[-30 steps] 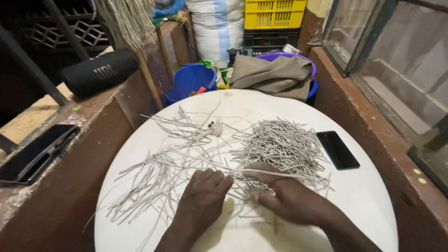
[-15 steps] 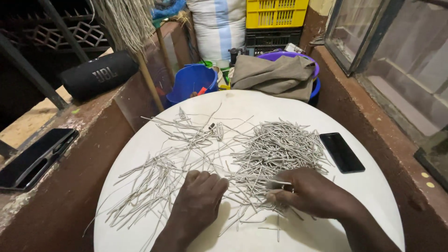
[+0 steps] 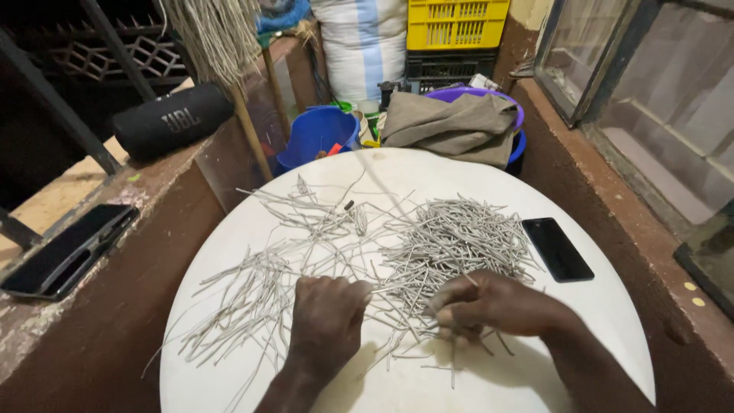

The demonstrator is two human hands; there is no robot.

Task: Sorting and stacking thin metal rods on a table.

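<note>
On the round white bench (image 3: 489,191), the left hand (image 3: 327,321) and right hand (image 3: 493,304) are resting among thin grey sticks (image 3: 428,245), fingers (image 3: 447,312) curled and pinching a few strands at the pile's near edge. A black phone (image 3: 556,248) is lying just right of the pile; a blue bucket (image 3: 317,136), cloth-covered basin (image 3: 451,122) and yellow crate (image 3: 455,23) are sitting behind.

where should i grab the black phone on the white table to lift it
Take the black phone across its two long edges near the middle, coming straight down from above. It lies flat, screen up, on the round white table, apart from the pile of grey sticks, so both long sides look free. The right hand is the nearer one.
</note>
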